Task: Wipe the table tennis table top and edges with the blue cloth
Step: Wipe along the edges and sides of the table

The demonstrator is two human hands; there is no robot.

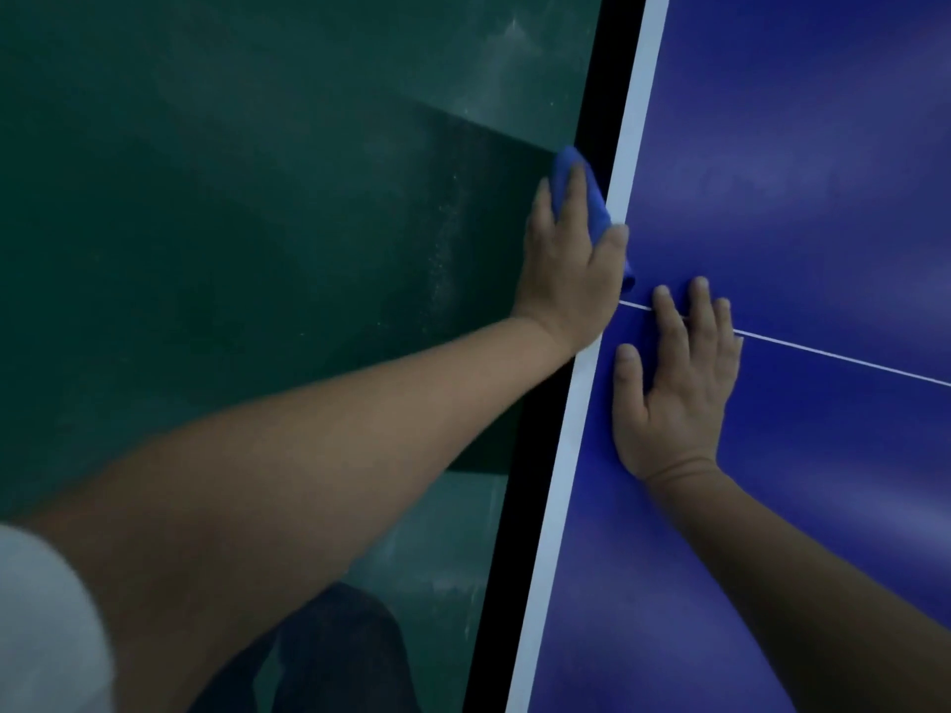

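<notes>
Green floor (257, 198) borders the blue table tennis table (823, 146); I see the left hand (566, 270) gripping the blue cloth (567, 161) against its side edge, right hand (674, 393) flat on top, fingers spread wide

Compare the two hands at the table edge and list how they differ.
The left hand grips the blue cloth; the right hand holds nothing. The left hand presses against the table's black side edge, while the right hand lies flat on the blue table top. The right hand's fingers are straight, crossing the thin white centre line; the left hand's curl round the cloth. Both touch the table, close together.
</notes>
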